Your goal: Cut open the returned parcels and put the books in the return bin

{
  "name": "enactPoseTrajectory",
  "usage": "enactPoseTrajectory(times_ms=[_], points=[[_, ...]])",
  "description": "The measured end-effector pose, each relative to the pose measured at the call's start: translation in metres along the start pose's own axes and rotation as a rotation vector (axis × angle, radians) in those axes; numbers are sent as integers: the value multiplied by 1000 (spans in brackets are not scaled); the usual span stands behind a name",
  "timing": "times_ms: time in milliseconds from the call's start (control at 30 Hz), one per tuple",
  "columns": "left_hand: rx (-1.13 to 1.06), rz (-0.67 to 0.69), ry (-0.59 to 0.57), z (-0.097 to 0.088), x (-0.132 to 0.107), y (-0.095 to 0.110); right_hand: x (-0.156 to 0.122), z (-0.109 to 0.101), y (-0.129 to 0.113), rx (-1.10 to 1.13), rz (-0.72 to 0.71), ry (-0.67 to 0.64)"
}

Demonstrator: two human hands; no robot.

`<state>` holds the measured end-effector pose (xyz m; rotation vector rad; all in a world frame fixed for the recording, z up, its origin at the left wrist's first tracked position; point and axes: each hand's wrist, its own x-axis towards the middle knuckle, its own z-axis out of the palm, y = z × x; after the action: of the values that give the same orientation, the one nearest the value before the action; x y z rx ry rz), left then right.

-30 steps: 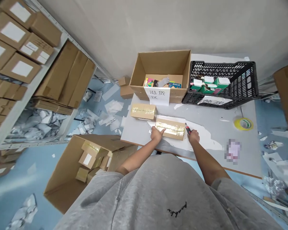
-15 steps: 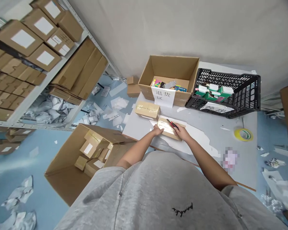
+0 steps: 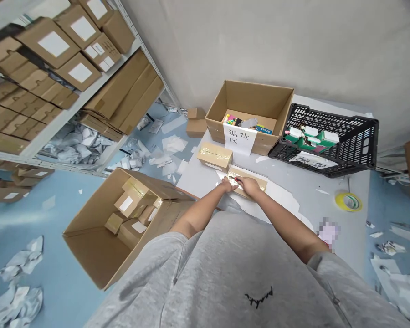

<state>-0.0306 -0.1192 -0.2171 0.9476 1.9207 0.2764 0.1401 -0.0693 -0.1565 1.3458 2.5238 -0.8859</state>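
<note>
A long brown cardboard box sealed with shiny tape [image 3: 234, 171] lies on a torn white paper sheet [image 3: 285, 200], near the table's front edge. The left hand [image 3: 227, 185] rests at its left end; I cannot tell how widely those fingers are spread. The right hand [image 3: 248, 186] is closed around a red-and-black utility knife [image 3: 237, 179], its tip close to the left hand. A second taped cardboard box [image 3: 214, 155] sits just beyond the back-left corner, crowding that side. Behind stand a big open cardboard carton [image 3: 222, 133] and a black slatted plastic crate [image 3: 360, 148]. Rightward, pale grey tabletop [image 3: 310, 189] stretches between the sheet and a yellow tape roll [image 3: 348, 202] near the right edge.
</note>
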Motion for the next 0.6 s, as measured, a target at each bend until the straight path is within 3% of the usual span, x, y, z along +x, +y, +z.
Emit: enactPoseTrajectory(times_ms=[100, 600], points=[[53, -91, -7, 0, 0, 1, -1, 3, -5, -46, 44, 1], [116, -92, -8, 3, -4, 6, -9, 13, -1, -127, 80, 18]])
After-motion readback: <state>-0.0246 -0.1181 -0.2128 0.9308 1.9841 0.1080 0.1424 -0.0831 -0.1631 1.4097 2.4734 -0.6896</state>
